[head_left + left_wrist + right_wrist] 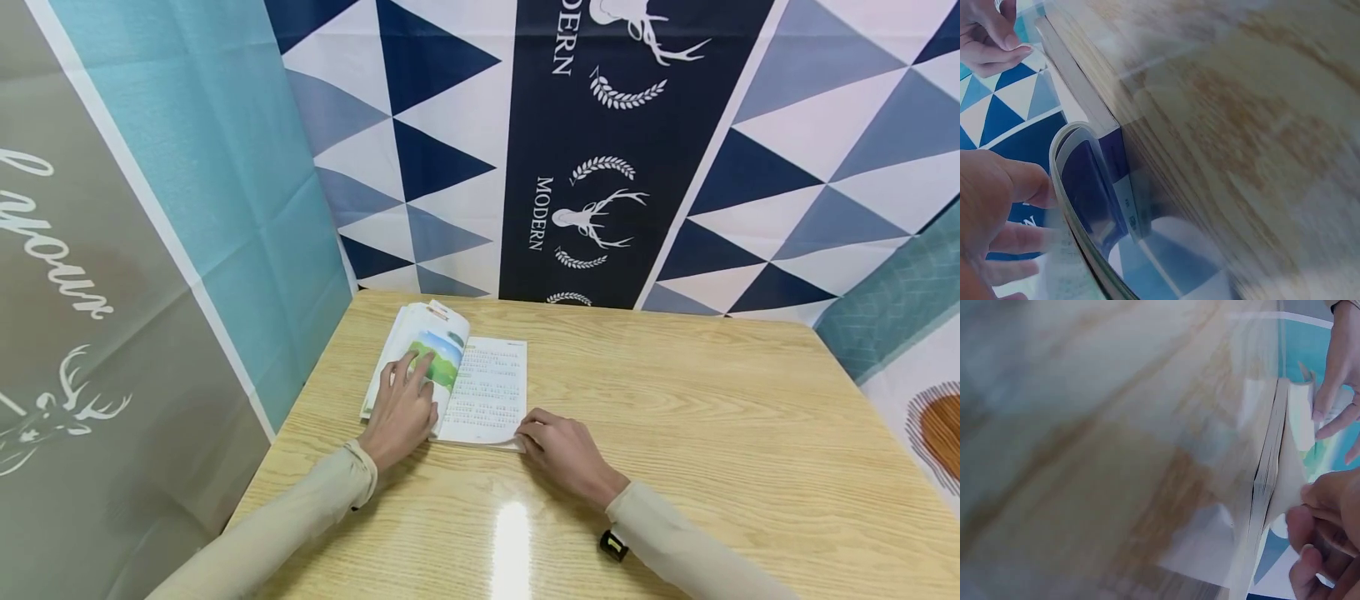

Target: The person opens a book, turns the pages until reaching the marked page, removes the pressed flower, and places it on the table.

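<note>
An open book (pixel 491 387) lies on the table, with a printed text page on the right and a green landscape picture on the curved left-hand pages. My left hand (pixel 401 417) rests on the picture page with its fingers spread. In the left wrist view, the left-hand pages (pixel 1063 181) bow upward beside that hand's fingers (pixel 1022 237). At the lower right corner of the book, my right hand (pixel 566 454) pinches a page between thumb and fingers. The right wrist view shows this page (pixel 1288 478) lifted from the thick stack of pages below.
The light wooden table (pixel 712 417) stretches to the right of the book. Behind it hangs a patterned cloth (pixel 450 125) with triangles and deer heads. Another cloth (pixel 247 167) hangs along the left side. A dark wrist device (pixel 613 546) sits at the right cuff.
</note>
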`<state>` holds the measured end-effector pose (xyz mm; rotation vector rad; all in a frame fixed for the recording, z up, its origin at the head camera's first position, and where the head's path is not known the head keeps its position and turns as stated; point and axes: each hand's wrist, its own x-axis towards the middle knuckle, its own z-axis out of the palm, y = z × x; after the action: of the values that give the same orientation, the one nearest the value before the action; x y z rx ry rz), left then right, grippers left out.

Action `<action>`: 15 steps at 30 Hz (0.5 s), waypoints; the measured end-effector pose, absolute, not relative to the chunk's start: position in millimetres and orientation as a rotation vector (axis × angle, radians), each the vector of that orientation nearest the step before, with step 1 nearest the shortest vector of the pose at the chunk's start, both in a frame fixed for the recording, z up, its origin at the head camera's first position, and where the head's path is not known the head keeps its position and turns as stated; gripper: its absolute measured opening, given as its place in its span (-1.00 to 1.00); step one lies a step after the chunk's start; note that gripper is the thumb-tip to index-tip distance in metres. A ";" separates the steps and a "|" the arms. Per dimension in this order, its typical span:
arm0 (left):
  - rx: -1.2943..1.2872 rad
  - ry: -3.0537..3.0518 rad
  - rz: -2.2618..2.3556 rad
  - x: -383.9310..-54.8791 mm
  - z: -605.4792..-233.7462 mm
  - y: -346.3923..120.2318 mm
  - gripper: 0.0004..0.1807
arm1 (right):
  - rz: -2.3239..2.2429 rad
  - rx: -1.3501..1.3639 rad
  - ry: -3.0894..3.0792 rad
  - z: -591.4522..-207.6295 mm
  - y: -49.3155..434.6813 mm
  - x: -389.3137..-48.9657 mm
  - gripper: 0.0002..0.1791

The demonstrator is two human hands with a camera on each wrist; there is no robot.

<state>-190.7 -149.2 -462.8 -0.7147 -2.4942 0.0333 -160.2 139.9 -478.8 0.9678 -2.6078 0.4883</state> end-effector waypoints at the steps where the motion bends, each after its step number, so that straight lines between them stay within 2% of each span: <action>1: -0.723 -2.492 0.035 -191.1 -463.5 -149.1 -0.77 | 0.491 0.963 -2.598 -478.8 139.9 -160.4 -0.94; 6: -0.814 -2.503 -0.022 -191.3 -465.7 -148.1 -0.84 | 0.573 0.917 -2.573 -478.8 139.2 -161.1 -0.97; 11: -0.917 -2.524 -0.103 -191.4 -468.5 -147.2 -0.79 | 0.707 0.834 -2.624 -476.2 138.7 -161.8 -0.94; 15: -0.927 -2.536 -0.119 -191.6 -469.8 -145.8 -0.86 | 0.789 0.777 -2.641 -473.9 138.5 -161.8 -0.92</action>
<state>-191.6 -145.8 -469.8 -0.9266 -2.5364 -0.1193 -161.8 138.5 -473.9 0.7768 -2.6410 0.7891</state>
